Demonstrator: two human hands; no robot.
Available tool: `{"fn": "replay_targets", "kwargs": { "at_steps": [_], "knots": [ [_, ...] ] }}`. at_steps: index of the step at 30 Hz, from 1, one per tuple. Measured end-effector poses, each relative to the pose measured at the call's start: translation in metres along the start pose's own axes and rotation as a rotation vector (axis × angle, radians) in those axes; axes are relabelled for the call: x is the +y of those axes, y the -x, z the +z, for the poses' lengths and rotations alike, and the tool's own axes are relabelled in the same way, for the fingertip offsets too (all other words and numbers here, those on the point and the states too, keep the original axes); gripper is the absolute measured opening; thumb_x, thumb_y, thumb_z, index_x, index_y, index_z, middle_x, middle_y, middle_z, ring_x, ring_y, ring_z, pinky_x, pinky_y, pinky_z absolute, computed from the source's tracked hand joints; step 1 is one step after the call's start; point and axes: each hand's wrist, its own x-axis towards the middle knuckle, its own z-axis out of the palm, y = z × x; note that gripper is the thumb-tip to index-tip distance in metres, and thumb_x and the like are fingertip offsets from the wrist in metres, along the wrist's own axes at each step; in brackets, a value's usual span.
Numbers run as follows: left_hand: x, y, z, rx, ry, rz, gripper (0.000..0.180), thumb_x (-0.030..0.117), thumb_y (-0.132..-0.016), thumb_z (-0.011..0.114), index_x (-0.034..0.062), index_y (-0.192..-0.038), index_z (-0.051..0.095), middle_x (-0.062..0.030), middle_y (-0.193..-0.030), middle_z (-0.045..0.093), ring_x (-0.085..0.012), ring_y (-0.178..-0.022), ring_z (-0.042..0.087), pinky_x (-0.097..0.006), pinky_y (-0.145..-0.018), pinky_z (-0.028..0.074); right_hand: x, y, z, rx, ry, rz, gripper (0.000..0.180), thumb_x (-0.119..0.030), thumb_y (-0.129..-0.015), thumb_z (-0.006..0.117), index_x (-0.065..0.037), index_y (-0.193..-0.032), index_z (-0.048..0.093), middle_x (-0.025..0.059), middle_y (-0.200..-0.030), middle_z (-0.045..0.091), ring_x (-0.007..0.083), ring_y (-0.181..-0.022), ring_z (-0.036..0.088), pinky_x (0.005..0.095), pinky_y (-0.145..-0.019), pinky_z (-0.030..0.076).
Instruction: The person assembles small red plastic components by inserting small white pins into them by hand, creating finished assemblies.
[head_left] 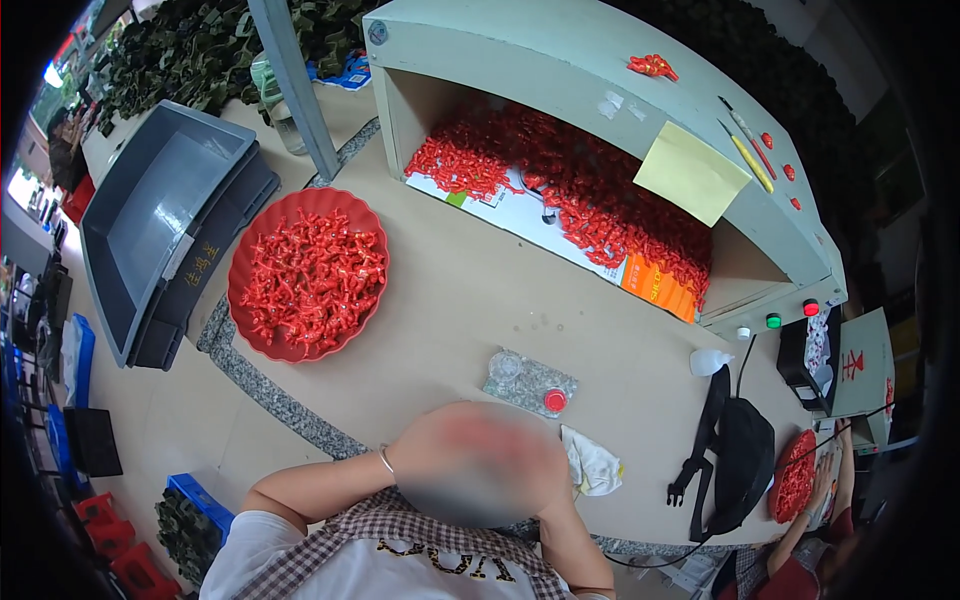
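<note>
My left hand [422, 447] and my right hand [540, 478] are close together in front of my chest, at the near edge of the table. A grey blur covers both, so their fingers are hidden. Something reddish shows within the blur, but its kind cannot be made out. Just beyond them lies a speckled stone slab [530, 383], bearing a clear round dish [505, 367] and a small red cap [555, 401]. Beside my right hand is a crumpled white cloth [592, 462]. Farther left stands a scalloped red bowl [376, 215] full of small glossy red figures [315, 280].
A pale green cabinet [480, 45] holds many red pieces [620, 200] on printed sheets. Stacked grey crates [115, 270] stand left, near a metal post [295, 90]. At right are a white squeeze bottle [711, 362], a black waist bag [742, 465] and a co-worker's arms [815, 500].
</note>
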Motion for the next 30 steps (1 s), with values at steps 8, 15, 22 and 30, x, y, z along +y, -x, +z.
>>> {"fn": "replay_targets", "kwargs": {
  "at_steps": [8, 15, 22, 30],
  "knots": [
    [0.005, -0.001, -0.001, -0.034, -0.083, -0.005, 0.013, 0.011, -0.085, 0.058, 0.0046, -0.095, 0.062, -0.0033, -0.089, 0.054, -0.0086, -0.076, 0.05, -0.022, -0.067, 0.041, 0.004, 0.001, 0.001, -0.038, -0.092, -0.07, 0.01, -0.008, -0.087, 0.054, 0.0, -0.094, 0.054, 0.0048, -0.083, 0.059, 0.0113, -0.072, 0.058, 0.0243, -0.068, 0.049],
    [-0.009, -0.001, -0.002, -0.122, 0.46, -0.252, 0.034, 0.011, -0.089, 0.051, 0.0049, -0.121, 0.043, -0.0054, -0.105, 0.052, -0.0139, -0.089, 0.053, -0.026, -0.079, 0.044, -0.012, 0.003, -0.022, 0.048, -0.039, -0.091, 0.014, -0.014, -0.09, 0.051, -0.002, -0.084, 0.053, 0.0033, -0.075, 0.053, 0.0105, -0.068, 0.054, 0.0233, -0.063, 0.047],
    [0.01, -0.014, -0.012, -0.31, 0.523, -0.362, 0.036, 0.016, -0.091, 0.048, 0.0037, -0.123, 0.038, -0.0115, -0.12, 0.049, -0.0202, -0.111, 0.05, -0.032, -0.091, 0.042, -0.027, -0.003, -0.067, 0.14, 0.155, -0.195, 0.018, -0.017, -0.09, 0.051, -0.004, -0.077, 0.051, 0.0019, -0.073, 0.051, 0.009, -0.067, 0.047, 0.0217, -0.063, 0.038],
    [-0.016, -0.024, -0.011, -0.253, 0.443, -0.328, 0.027, 0.012, -0.09, 0.05, 0.0054, -0.116, 0.047, -0.0097, -0.109, 0.056, -0.0188, -0.105, 0.053, -0.03, -0.084, 0.046, -0.023, -0.038, -0.073, 0.215, 0.676, -0.297, 0.023, -0.017, -0.084, 0.055, -0.004, -0.065, 0.052, 0.0049, -0.059, 0.049, 0.0201, -0.062, 0.046, 0.0318, -0.069, 0.035]
  ]
}}
